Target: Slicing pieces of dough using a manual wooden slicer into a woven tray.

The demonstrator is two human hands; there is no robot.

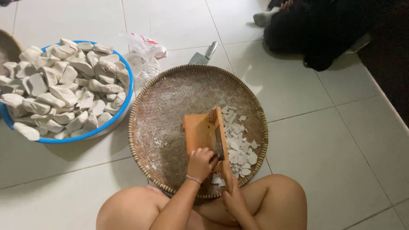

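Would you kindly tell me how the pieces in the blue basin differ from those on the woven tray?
The basin chunks are thick, rounded lumps heaped high; the tray slices are thin, flat flakes scattered low beside the wooden slicer. Both are pale white.

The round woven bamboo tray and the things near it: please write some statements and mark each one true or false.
1. The orange wooden slicer board lies on the round woven bamboo tray. True.
2. Thin white slices lie to the left of the slicer. False: they lie to its right.
3. The left hand rests on the slicer. True.
4. The blue plastic basin holds only water. False: it is heaped with white chunks.
5. A cleaver lies on the tiled floor beyond the tray. True.
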